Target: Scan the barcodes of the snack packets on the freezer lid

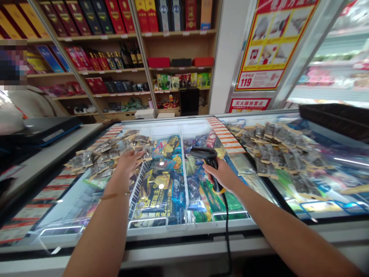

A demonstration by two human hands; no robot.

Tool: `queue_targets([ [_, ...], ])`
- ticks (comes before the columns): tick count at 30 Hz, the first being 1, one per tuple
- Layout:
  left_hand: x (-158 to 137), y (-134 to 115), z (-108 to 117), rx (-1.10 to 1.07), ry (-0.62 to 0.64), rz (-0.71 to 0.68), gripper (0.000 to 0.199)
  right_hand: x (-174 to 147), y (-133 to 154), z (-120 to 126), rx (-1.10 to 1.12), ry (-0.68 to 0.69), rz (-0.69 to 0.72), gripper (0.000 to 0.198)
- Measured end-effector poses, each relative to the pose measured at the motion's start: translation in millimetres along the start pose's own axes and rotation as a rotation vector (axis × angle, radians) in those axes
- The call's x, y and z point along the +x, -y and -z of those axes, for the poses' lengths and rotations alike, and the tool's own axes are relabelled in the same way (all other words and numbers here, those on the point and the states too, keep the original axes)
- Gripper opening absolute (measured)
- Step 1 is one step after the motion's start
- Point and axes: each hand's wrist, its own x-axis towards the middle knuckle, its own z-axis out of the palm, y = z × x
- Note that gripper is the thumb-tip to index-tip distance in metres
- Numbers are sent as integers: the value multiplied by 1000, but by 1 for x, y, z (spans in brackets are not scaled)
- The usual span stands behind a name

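My right hand is wrapped round the handle of a black barcode scanner. The scanner's head points left, and its cable hangs down over the freezer's front edge. Over the left pile of small clear packets with tan edges, my left hand has its fingers closed at one small packet. The fingertips are partly hidden, so the exact grip is hard to see. Beneath both hands, the glass-topped freezer holds bagged ice creams in wire baskets.
A second pile of similar packets lies on the right, beside a dark ridged tray. Orange-striped price labels run along the glass. Shelves of boxes and bottles stand behind. At the left is a counter with a person nearby.
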Motion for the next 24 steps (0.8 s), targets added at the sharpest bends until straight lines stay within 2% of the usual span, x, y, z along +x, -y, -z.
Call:
queue_targets([
  [5,-23,8,-36,-253,274,29,55,-8,4,-5,-36,-46,11,32],
  [8,-38,17,-56,-299,261,-12,59,-13,5,-9,-53,-54,5,32],
  [11,-44,21,-66,-293,265,-38,63,-14,5,-10,-36,-38,19,33],
  [18,-55,13,-76,-279,417,8,59,-11,3,-8,-28,-33,112,35],
  [24,-54,-3,-111,-209,293,23,44,-15,13,-6,-92,-29,72,29],
])
